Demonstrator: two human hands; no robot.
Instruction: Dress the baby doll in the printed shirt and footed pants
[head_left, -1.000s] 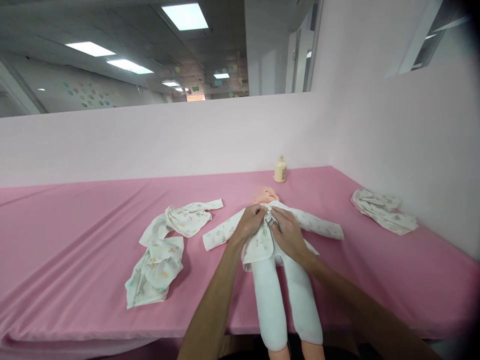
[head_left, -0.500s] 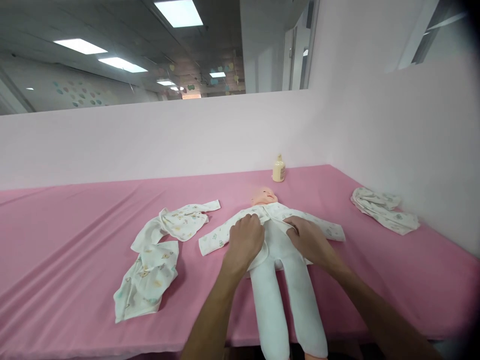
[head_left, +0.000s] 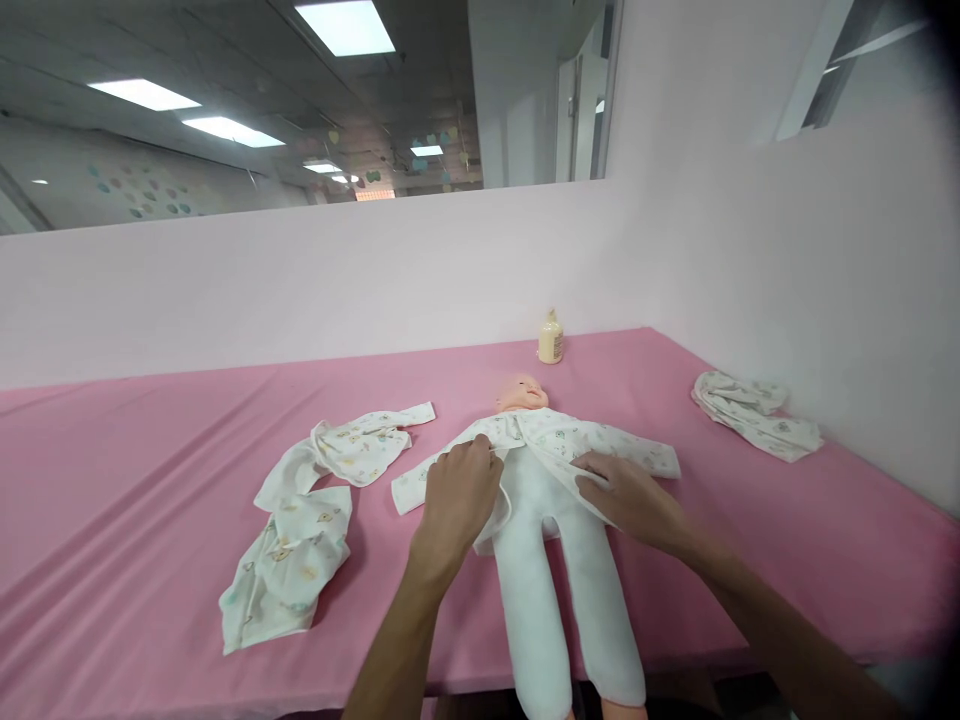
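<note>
Lying on its back on the pink table, the baby doll is the landmark here — head toward the far wall, white cloth legs running off the near edge. It wears a printed white jacket whose two front flaps are spread apart, so the plain white body shows between them.

The left hand sits on the doll's left-hand side as seen from the camera, fingers curled shut on the edge of that flap, pinching the cloth beside the doll's waist. The right hand lies on the other side of the doll, fingers fairly flat and close together, pressing and gripping the opposite flap just below the sleeve; how tightly it pinches I cannot tell.

Left of the doll, near its outstretched sleeve, lies a loose printed top, and just nearer the camera than that, a crumpled pair of printed trousers — the two pieces touch. Beyond the doll's head, close to the pink partition wall, stands a small cream bottle, upright. Well to the right of the doll, against the side wall, rests another folded printed garment.
</note>
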